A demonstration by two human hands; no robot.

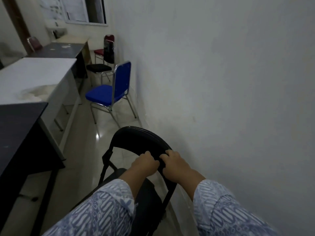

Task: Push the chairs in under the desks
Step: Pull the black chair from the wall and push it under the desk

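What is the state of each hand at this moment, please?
Left hand: closed, gripping the black chair's backrest.
Right hand: closed, gripping the same backrest.

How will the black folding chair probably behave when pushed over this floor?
The black folding chair has a thin frame, so it is probably light. The tiled floor looks glossy, so its legs will likely slide easily. The left hand and right hand grip high on the backrest, so a hard push may tip it.
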